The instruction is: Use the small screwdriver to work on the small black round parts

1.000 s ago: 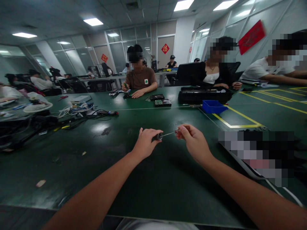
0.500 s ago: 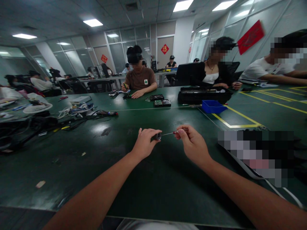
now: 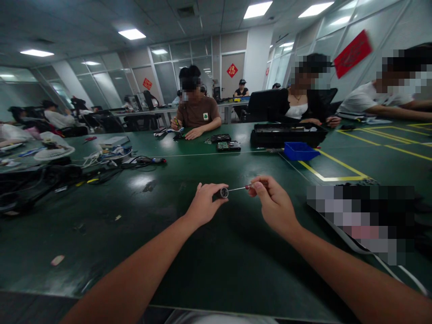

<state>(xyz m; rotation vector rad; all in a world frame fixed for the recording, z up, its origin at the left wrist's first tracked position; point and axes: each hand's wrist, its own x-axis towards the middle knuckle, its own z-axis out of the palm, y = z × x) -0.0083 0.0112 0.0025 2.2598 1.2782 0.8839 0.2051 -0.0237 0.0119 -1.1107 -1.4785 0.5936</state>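
Observation:
Between the thumb and fingers of my left hand (image 3: 205,204) is a small round dark part with a ring-shaped, metallic-looking rim (image 3: 224,193); its exact kind I cannot make out. My right hand (image 3: 272,200) grips the reddish handle of a screwdriver (image 3: 238,189). The thin shaft points left, and its tip reaches the edge of the round part. Whether the tip sits inside it or only touches it is too small to tell. Both hands are held above the green tabletop (image 3: 216,270).
Ahead lie circuit boards (image 3: 228,146), a blue bin (image 3: 301,151) and a long black case (image 3: 286,135). Tangled cables (image 3: 111,162) spread on the left. A blurred-out item (image 3: 357,225) lies near my right forearm. A co-worker in a brown shirt (image 3: 199,112) sits opposite.
The round part has turned slightly, so its open ring faces me more. The screwdriver has shifted a little to the right, still held at the part.

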